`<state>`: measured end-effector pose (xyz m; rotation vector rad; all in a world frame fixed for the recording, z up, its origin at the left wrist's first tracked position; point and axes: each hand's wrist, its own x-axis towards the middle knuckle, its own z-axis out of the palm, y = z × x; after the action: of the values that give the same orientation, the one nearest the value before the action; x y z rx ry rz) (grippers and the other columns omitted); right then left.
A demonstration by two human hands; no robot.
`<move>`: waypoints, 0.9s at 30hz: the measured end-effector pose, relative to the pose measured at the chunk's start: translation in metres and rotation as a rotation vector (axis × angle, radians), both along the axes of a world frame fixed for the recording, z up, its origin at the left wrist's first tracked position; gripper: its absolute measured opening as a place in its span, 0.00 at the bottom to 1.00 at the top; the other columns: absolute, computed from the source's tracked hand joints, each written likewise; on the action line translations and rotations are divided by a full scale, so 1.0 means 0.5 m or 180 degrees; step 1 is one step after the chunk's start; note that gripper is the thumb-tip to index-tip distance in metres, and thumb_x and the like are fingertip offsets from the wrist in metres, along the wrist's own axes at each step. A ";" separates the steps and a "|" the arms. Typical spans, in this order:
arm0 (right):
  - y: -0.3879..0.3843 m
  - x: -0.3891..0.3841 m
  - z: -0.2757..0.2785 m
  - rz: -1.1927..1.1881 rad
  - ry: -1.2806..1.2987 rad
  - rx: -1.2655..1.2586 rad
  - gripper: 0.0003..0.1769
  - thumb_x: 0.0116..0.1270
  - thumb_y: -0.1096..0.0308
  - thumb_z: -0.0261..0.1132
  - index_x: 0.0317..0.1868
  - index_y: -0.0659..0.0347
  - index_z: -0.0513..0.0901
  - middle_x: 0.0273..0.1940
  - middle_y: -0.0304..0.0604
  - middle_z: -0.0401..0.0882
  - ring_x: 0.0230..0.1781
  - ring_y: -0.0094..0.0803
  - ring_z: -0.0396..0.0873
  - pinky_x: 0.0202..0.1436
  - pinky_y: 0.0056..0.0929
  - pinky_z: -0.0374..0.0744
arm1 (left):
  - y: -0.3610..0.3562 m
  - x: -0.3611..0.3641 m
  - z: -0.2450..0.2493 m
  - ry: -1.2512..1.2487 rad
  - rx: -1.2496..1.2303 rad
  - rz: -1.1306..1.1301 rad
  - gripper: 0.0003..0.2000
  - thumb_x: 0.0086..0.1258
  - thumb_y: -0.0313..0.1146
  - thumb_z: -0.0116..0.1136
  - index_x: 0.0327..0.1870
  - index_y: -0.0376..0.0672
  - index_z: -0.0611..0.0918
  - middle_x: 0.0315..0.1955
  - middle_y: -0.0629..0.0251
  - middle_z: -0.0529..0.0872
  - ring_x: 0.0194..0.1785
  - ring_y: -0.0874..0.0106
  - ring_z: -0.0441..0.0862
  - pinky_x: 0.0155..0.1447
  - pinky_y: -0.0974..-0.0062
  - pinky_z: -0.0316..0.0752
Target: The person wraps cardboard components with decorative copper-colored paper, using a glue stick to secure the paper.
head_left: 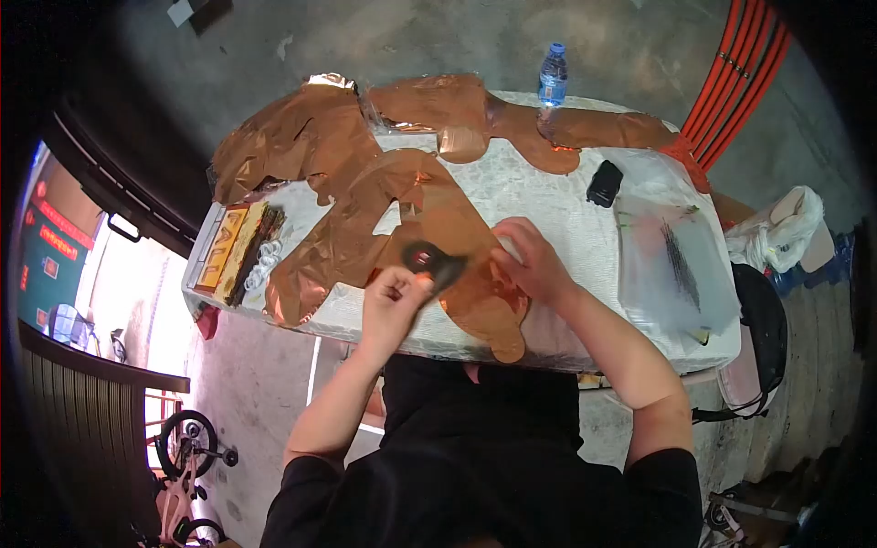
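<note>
Flat copper-coloured foil balloons (343,219) are spread over the white-covered table (603,265). My left hand (393,303) is closed, thumb and fingers pinched, right at a dark round object with a red centre (423,258). That object is smeared by motion, and its kind does not show. Its dark edge stretches right over the foil. My right hand (532,260) is closed, with fingertips and thumb at the right edge of the nearest foil balloon (484,315). The rounded end of this balloon reaches the table's front edge.
A water bottle (553,75) stands at the far edge. On the right lie a small black object (605,184) and a clear plastic bag (676,269). Flat packs (228,247) and white ribbon coils (263,267) lie at the left. A black bag (763,320) sits beside the table.
</note>
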<state>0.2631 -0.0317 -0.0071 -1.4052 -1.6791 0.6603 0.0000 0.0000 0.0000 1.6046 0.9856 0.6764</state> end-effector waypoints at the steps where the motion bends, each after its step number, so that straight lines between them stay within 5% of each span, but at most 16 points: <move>1: -0.003 -0.004 -0.002 0.0154 -0.0090 0.0075 0.28 0.63 0.62 0.65 0.63 0.57 0.71 0.67 0.53 0.64 0.68 0.39 0.65 0.71 0.47 0.59 | 0.005 0.004 -0.005 -0.0855 -0.0147 0.0212 0.08 0.70 0.35 0.59 0.41 0.43 0.75 0.35 0.75 0.77 0.36 0.81 0.73 0.45 0.80 0.74; 2: -0.005 -0.008 -0.003 0.0314 -0.0180 0.0152 0.28 0.62 0.63 0.65 0.62 0.59 0.72 0.66 0.53 0.67 0.68 0.41 0.65 0.71 0.47 0.60 | 0.012 0.005 -0.009 -0.1712 -0.0295 0.0430 0.08 0.70 0.36 0.58 0.40 0.44 0.74 0.36 0.74 0.77 0.35 0.81 0.73 0.45 0.80 0.74; 3: -0.006 -0.015 -0.001 0.0311 -0.0131 0.0197 0.28 0.62 0.63 0.65 0.62 0.59 0.72 0.66 0.53 0.67 0.68 0.41 0.65 0.71 0.47 0.60 | 0.025 -0.004 0.000 -0.1663 -0.0249 0.0420 0.08 0.70 0.36 0.58 0.40 0.44 0.74 0.36 0.74 0.77 0.35 0.81 0.73 0.45 0.80 0.74; 5: -0.013 -0.021 0.007 0.0572 -0.1239 0.0523 0.25 0.64 0.56 0.62 0.57 0.61 0.75 0.65 0.52 0.67 0.68 0.46 0.64 0.71 0.49 0.59 | 0.063 -0.035 0.008 -0.2767 -0.0347 0.0674 0.09 0.73 0.36 0.54 0.47 0.43 0.75 0.43 0.69 0.79 0.40 0.77 0.77 0.46 0.78 0.76; 7: -0.015 -0.022 0.006 0.0604 -0.1333 0.0497 0.25 0.64 0.55 0.62 0.58 0.61 0.75 0.65 0.52 0.67 0.69 0.46 0.63 0.72 0.50 0.58 | 0.071 -0.055 0.121 -0.3075 -0.0552 0.1425 0.14 0.74 0.35 0.49 0.57 0.43 0.74 0.50 0.64 0.79 0.50 0.72 0.80 0.50 0.73 0.78; 9: -0.015 -0.021 0.007 0.0647 -0.1426 0.0493 0.26 0.64 0.55 0.61 0.58 0.61 0.75 0.65 0.51 0.67 0.69 0.45 0.62 0.72 0.51 0.58 | 0.129 -0.124 0.150 -0.3275 0.0011 0.1794 0.19 0.74 0.34 0.48 0.65 0.43 0.70 0.58 0.60 0.76 0.61 0.65 0.75 0.59 0.65 0.76; 11: -0.015 -0.022 0.008 0.0606 -0.1500 0.0481 0.26 0.64 0.56 0.62 0.59 0.60 0.74 0.66 0.50 0.67 0.70 0.43 0.61 0.72 0.51 0.57 | 0.174 -0.198 0.191 -0.3297 0.1140 0.1384 0.20 0.75 0.34 0.47 0.66 0.43 0.68 0.59 0.58 0.75 0.62 0.62 0.74 0.63 0.61 0.73; 13: -0.015 -0.025 0.014 0.0626 -0.1428 0.0444 0.26 0.63 0.58 0.62 0.60 0.60 0.74 0.66 0.50 0.66 0.70 0.44 0.61 0.72 0.52 0.57 | 0.213 -0.244 0.242 -0.3040 0.2125 0.1702 0.19 0.74 0.32 0.49 0.65 0.41 0.70 0.62 0.56 0.73 0.62 0.60 0.74 0.65 0.62 0.70; 15: -0.016 -0.026 0.019 0.0634 -0.1373 0.0394 0.27 0.63 0.59 0.63 0.60 0.60 0.74 0.66 0.50 0.66 0.70 0.44 0.61 0.72 0.53 0.56 | 0.239 -0.274 0.311 -0.1106 0.3980 0.2334 0.18 0.73 0.30 0.50 0.62 0.38 0.73 0.62 0.55 0.73 0.63 0.60 0.73 0.67 0.67 0.67; 16: -0.016 -0.026 0.021 0.0614 -0.1366 0.0401 0.27 0.63 0.60 0.63 0.61 0.60 0.74 0.66 0.50 0.66 0.70 0.44 0.61 0.72 0.53 0.56 | 0.209 -0.244 0.366 0.0602 0.4998 0.3107 0.14 0.71 0.30 0.53 0.55 0.36 0.78 0.55 0.56 0.78 0.57 0.62 0.76 0.61 0.69 0.70; 17: -0.016 -0.026 0.020 0.0590 -0.1361 0.0407 0.27 0.63 0.60 0.63 0.61 0.60 0.73 0.66 0.49 0.66 0.70 0.44 0.61 0.72 0.53 0.56 | 0.222 -0.255 0.390 0.0626 0.5010 0.3122 0.14 0.71 0.30 0.53 0.55 0.36 0.78 0.55 0.56 0.78 0.57 0.62 0.76 0.61 0.69 0.70; 19: -0.015 -0.025 0.016 0.0585 -0.1385 0.0413 0.27 0.63 0.60 0.63 0.61 0.60 0.73 0.66 0.49 0.66 0.70 0.45 0.61 0.72 0.53 0.57 | 0.272 -0.274 0.437 -0.1298 0.4235 0.3028 0.10 0.71 0.32 0.55 0.45 0.34 0.79 0.44 0.60 0.81 0.46 0.68 0.79 0.50 0.71 0.73; 22: -0.015 -0.022 0.010 0.0576 -0.1420 0.0439 0.26 0.63 0.61 0.63 0.61 0.59 0.73 0.66 0.49 0.66 0.70 0.45 0.61 0.71 0.53 0.57 | 0.301 -0.262 0.483 -0.2186 0.3831 0.2517 0.11 0.72 0.35 0.56 0.37 0.34 0.77 0.36 0.63 0.79 0.38 0.74 0.77 0.39 0.75 0.71; 27: -0.015 -0.021 0.014 0.0569 -0.1444 0.0443 0.26 0.63 0.62 0.64 0.61 0.59 0.73 0.66 0.49 0.67 0.70 0.46 0.61 0.72 0.53 0.57 | 0.309 -0.176 0.473 -0.2323 0.3817 0.1825 0.11 0.75 0.37 0.51 0.43 0.36 0.74 0.35 0.66 0.79 0.40 0.74 0.79 0.44 0.78 0.79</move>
<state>0.2525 -0.0392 0.0000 -1.3839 -2.1796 0.3228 -0.0881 0.1543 0.2363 1.7317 0.4260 2.3686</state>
